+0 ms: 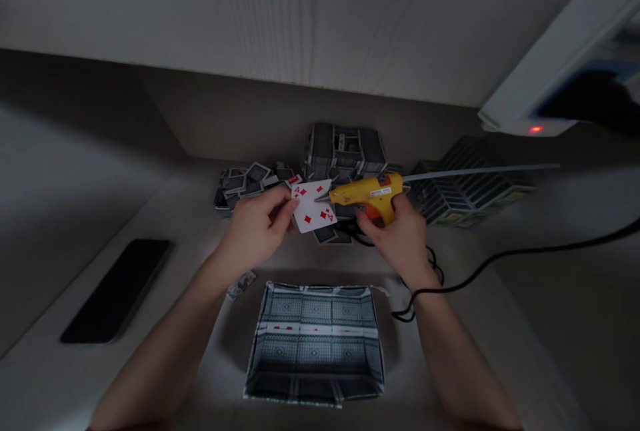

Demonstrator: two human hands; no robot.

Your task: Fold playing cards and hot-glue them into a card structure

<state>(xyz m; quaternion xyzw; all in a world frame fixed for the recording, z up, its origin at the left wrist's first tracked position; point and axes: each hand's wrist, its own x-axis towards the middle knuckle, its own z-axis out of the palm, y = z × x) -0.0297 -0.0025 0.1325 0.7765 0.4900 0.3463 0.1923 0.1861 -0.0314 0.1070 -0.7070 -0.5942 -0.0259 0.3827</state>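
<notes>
Between thumb and fingers, my left hand [257, 228] pinches the left edge of a four of diamonds card [315, 213], face up. My right hand [403, 238] is wrapped round the handle of a yellow glue gun [367, 192], whose orange trigger shows by the index finger. The metal nozzle points left and overlaps the card's right part; whether it touches the card I cannot tell. A pale glue stick [480, 170] juts out of the gun's back. Nearer to me, below both hands, stands an open box made of patterned cards [316, 341].
A black phone [117, 291] lies at the left. Behind my hands are piled folded card pieces [245, 181], a card-built box [345, 148] and stacked card structures [465, 184]. A black cable [480, 271] runs right from beneath my right wrist. A white panel overhangs the back.
</notes>
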